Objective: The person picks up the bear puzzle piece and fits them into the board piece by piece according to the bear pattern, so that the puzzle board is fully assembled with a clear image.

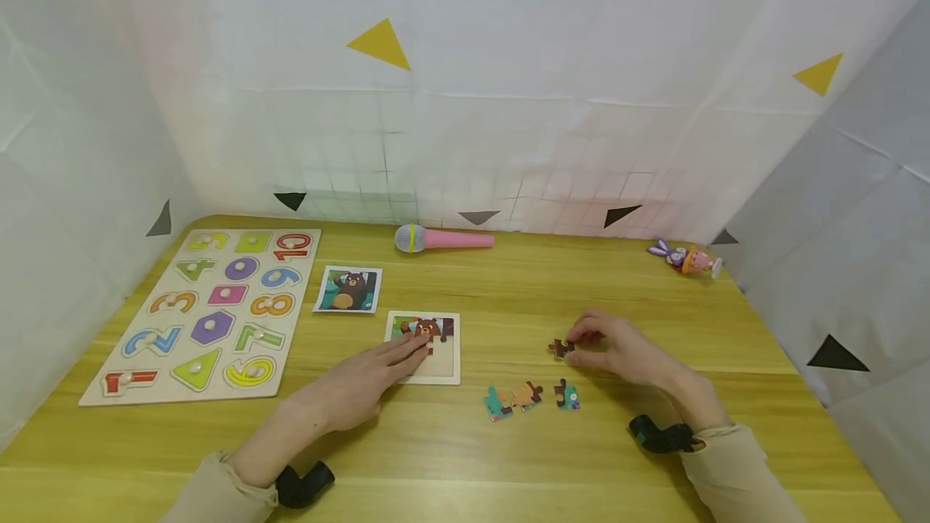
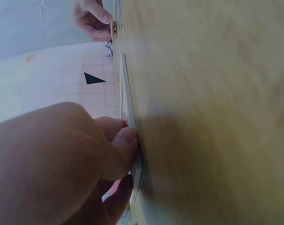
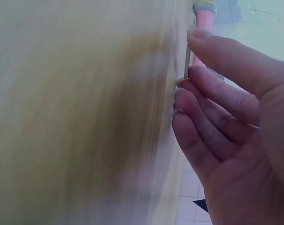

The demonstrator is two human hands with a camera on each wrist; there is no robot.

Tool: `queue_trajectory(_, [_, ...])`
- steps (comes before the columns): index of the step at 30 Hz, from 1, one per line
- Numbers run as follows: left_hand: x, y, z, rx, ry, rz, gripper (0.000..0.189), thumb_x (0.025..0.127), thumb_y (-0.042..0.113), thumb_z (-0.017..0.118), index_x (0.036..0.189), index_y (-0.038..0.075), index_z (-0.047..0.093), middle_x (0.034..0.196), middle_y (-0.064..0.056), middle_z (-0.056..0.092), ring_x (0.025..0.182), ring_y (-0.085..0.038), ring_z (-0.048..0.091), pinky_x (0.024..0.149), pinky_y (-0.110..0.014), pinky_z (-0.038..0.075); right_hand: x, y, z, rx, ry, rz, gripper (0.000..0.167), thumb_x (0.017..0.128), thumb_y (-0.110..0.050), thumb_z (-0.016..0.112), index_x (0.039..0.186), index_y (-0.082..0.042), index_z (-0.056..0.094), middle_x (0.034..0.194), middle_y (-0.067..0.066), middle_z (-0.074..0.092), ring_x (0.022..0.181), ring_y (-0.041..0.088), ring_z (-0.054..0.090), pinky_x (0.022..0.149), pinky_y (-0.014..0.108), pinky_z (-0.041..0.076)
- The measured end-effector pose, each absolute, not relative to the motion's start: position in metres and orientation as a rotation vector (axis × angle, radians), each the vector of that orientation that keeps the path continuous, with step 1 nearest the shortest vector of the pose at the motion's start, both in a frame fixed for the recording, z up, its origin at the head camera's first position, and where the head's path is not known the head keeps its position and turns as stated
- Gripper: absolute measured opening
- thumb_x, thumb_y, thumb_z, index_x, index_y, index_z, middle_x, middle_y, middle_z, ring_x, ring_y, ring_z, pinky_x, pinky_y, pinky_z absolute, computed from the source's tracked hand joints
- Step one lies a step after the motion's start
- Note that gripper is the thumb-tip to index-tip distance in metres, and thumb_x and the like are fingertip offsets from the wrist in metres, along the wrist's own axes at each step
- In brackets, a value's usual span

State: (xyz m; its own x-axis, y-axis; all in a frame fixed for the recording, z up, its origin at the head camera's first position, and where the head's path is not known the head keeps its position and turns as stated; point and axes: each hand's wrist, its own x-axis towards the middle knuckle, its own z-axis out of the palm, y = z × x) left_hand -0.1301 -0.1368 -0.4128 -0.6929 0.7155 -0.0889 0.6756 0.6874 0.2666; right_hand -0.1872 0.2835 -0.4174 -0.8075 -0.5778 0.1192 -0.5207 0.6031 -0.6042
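My left hand rests on a small wooden jigsaw tray, its fingers stretched over the board. In the left wrist view the thumb presses at the tray's near edge. The upper part of a bear picture shows in the tray; bare wood shows below, partly under my fingers. To the right, my right hand pinches a dark brown jigsaw piece between thumb and index finger, low over the table. In the right wrist view this piece appears edge-on. Loose teal-and-orange pieces and a teal-and-brown piece lie in front.
A bear picture card lies behind the tray to the left. Farther left is a board of knobbed numbers and shapes. A pink toy microphone and a rabbit figure lie at the back, before a white cloth wall.
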Motion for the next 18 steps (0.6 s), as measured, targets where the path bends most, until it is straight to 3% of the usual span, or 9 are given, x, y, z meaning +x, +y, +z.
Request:
queue_trajectory(5, [-0.13,-0.136,-0.414,1.149,2.72,0.296,0.086,0.081,-0.016,0.058,0.158,0.008,0.028,0.168,-0.007,0.018,0.153,-0.03,0.02,0.119,-0.047,0.031,-0.186,0.278,-0.415,-0.962,2.765,-0.959,0.017,0.09,-0.017,0.075,0.105,-0.011,0.07,0.099,-0.003,0.068,0.089,0.006,0.062,0.079,0.029,0.056])
queue_trajectory(18, [-0.13,-0.135,-0.412,1.129,2.722,0.323,0.085,0.08,-0.017,0.058,0.157,0.007,0.032,0.167,-0.006,0.022,0.152,-0.03,0.022,0.119,-0.047,0.031,-0.192,0.217,-0.4,-1.064,2.753,-0.854,0.025,0.096,-0.024,0.069,0.116,-0.01,0.071,0.106,-0.001,0.066,0.094,0.016,0.061,0.082,0.037,0.056])
